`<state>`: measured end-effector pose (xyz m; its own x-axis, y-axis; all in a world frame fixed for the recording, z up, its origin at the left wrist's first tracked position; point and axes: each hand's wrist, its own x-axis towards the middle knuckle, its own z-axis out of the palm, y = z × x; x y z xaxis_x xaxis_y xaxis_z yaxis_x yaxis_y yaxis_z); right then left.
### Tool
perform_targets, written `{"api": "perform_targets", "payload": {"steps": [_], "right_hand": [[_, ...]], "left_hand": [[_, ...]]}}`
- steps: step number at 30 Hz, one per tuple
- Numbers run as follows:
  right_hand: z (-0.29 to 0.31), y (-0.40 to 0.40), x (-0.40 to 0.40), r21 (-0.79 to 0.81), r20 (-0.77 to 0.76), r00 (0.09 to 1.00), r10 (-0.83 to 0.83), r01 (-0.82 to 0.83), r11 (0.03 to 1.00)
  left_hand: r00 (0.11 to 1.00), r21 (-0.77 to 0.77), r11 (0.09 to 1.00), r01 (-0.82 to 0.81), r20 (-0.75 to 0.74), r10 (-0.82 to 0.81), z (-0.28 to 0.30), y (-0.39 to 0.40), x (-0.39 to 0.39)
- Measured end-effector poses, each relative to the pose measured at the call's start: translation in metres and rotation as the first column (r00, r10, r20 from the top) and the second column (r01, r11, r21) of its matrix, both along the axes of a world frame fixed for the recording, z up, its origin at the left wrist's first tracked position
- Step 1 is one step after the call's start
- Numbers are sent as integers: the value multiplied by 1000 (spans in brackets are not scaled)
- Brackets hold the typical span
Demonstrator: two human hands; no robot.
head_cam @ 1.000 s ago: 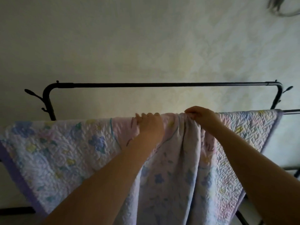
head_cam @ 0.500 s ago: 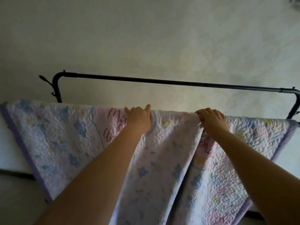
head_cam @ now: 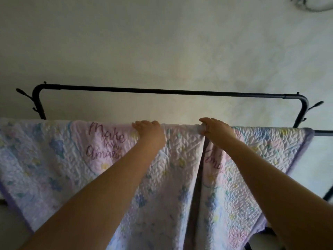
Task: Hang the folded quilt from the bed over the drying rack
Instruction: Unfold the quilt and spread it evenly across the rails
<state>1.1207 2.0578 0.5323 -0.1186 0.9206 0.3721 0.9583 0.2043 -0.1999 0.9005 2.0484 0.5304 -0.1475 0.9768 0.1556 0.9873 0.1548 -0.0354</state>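
Quilt (head_cam: 54,159): dark pink cursive stitched on pale pink panel, at 9 o'clock from left hand (head_cam: 149,130). Reads "Make", small blurred word beneath, then "Amaz…" cut off by left forearm. Second fragment at 6 o'clock from right hand (head_cam: 216,130), past fold: "…mo", rest hidden. No other text legible.

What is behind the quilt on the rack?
Behind the quilt a higher black bar and the pale wall show. The bar carrying it is covered, except its right end.
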Motion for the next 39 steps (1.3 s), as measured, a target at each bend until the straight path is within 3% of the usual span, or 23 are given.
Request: {"api": "perform_targets", "payload": {"steps": [5, 8, 11, 17, 20, 23, 25, 29, 32, 39], "right_hand": [[-6, 2, 9, -5, 58, 997, -45, 45, 999], [-8, 5, 11, -13, 62, 997, -49, 50, 999], [-14, 10, 28, 23, 67, 996, -59, 58, 998], [-14, 17, 97, 25, 133, 980, -149, 147, 989], [-12, 16, 110, 15, 187, 976, -113, 113, 994], [-5, 10, 124, -62, 22, 998, 58, -57, 996], [-5, 2, 147, -32, -90, 990, 104, -108, 994], [-15, -4, 191, 6, 51, 998, 36, -36, 999], [-18, -2, 194, 12, 116, 992, 59, -60, 998], [-23, 3, 236, 89, 194, 981, 18, -36, 995]], "left_hand": [[925, 136, 916, 378, -9, -380, -10, -2, 74], [894, 236, 867, 439, -16, -448, -18, 6, 87], [905, 255, 869, 425, -104, -412, -26, 12, 85], [924, 288, 878, 383, -126, -362, -31, 21, 79], [946, 269, 907, 322, -119, -301, -28, 21, 88], [978, 221, 953, 209, -52, -203, -20, 19, 104], [980, 203, 959, 200, -45, -195, -17, 16, 122], [957, 227, 930, 289, -38, -289, -17, 2, 194], [963, 202, 942, 269, -49, -265, -17, -6, 233], [981, 187, 967, 174, -121, -153, -19, -4, 233]]}}
